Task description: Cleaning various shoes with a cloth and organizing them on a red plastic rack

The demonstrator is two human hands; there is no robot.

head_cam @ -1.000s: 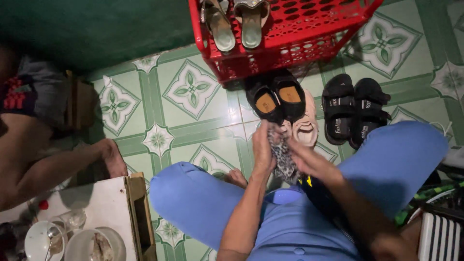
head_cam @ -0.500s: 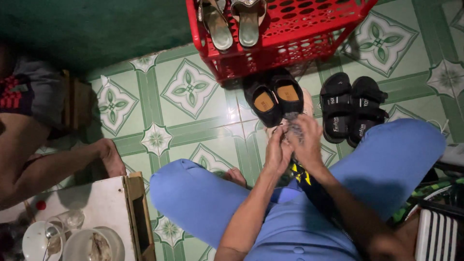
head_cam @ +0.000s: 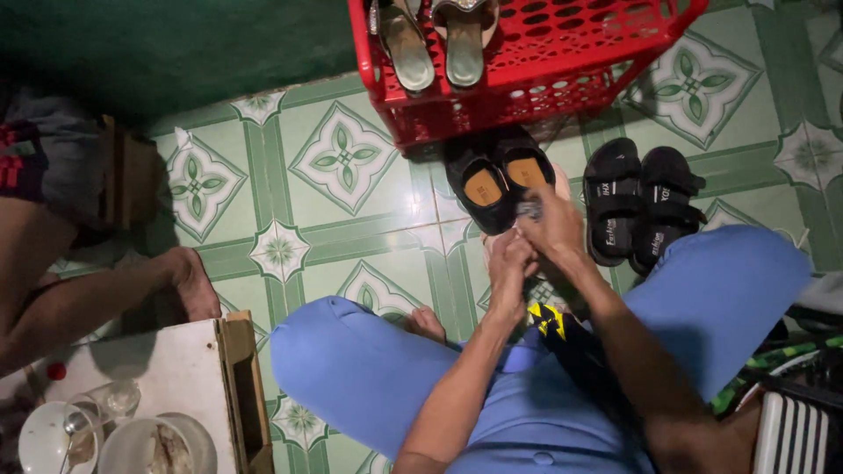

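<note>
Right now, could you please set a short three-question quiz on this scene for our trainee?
1. True or false: the black sandals lie inside the red crate.
2. Which footwear sits in the crate? A) metallic heeled sandals B) black slip-on shoes
3. What do the left hand and right hand share?

Key: 1 false, on the tiled floor; 2 A; 3 a small patterned cloth.

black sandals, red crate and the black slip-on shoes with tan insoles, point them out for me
black sandals [head_cam: 644, 204]: head view, on the straps where the pair meets.
red crate [head_cam: 562, 53]: head view, on its perforated floor.
black slip-on shoes [head_cam: 485, 186]: head view, on the left shoe's tan insole.
</note>
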